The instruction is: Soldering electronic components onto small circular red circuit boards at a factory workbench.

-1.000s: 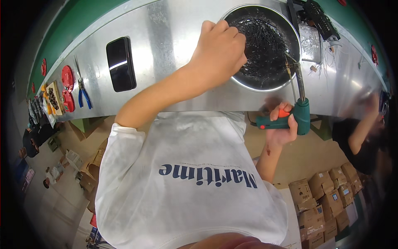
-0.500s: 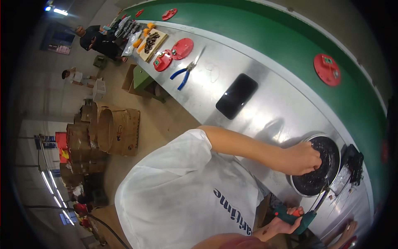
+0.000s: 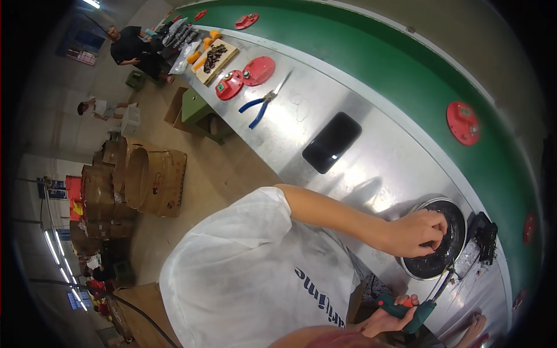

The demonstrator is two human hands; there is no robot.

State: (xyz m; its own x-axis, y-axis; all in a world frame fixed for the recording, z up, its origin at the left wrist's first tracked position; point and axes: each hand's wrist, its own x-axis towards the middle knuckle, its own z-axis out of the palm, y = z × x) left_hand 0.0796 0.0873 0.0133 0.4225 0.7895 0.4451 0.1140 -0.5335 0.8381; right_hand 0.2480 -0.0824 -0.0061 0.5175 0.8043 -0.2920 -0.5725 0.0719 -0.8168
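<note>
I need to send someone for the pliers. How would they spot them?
Follow the long metal bench beside the green belt, away from the left hand in the round black pan. Beyond the black phone, the blue-handled pliers lie beside two red discs.

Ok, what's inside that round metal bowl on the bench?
The metal bowl holds a heap of small dark pieces, too small to identify. The left hand reaches into it, its fingers among them, covering part of the contents and the bowl's near rim.
</note>
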